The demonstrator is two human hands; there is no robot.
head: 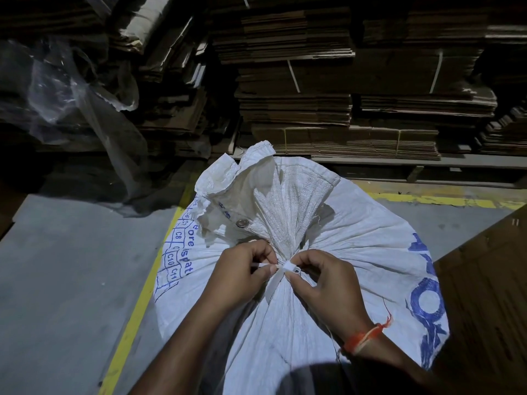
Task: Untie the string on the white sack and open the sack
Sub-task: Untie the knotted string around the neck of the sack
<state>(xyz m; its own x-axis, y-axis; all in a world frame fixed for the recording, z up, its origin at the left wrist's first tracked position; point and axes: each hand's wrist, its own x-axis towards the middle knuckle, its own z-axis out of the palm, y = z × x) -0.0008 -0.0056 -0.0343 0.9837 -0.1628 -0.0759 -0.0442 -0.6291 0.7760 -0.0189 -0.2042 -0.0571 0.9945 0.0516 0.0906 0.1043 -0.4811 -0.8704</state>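
Note:
A full white woven sack (pixel 356 252) with blue print stands in front of me, its neck gathered and tied. A flat white string (pixel 286 267) is knotted around the neck, and one loose end hangs down toward me. My left hand (pixel 242 275) pinches a string end just left of the knot. My right hand (pixel 328 283) pinches the knot from the right side. The bunched sack mouth (pixel 256 189) fans out above the tie, with a metal eyelet (pixel 242 223) showing.
Stacks of flattened brown cardboard (pixel 342 95) fill the background on a low pallet. Crumpled clear plastic sheeting (pixel 71 95) lies at the left. The grey floor (pixel 71 280) carries yellow line markings (pixel 137 309). A brown board (pixel 484 295) lies at the right.

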